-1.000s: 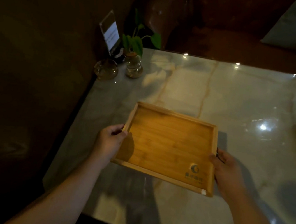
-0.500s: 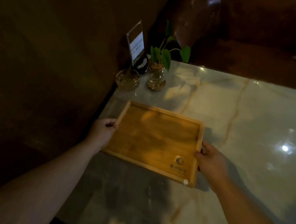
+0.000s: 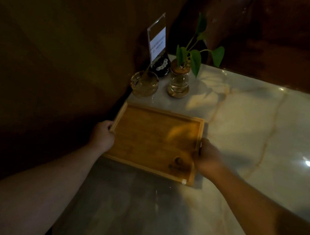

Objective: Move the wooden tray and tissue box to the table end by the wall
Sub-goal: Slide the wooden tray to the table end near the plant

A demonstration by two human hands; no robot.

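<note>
Gripping the wooden tray [image 3: 153, 140], left hand [image 3: 102, 137] and right hand [image 3: 207, 155] clasp opposite sides.

- The wooden tray [image 3: 155, 141] is pale, fine-grained wood with a matt, smooth finish.
- The bench [image 3: 266, 132] is glossy veined marble that mirrors lamp glints.
- At 12 o'clock of the tray: a clear glass vase [image 3: 178, 85], a glass bowl [image 3: 144, 83] and a glossy clear plastic sign holder [image 3: 157, 38].
</note>
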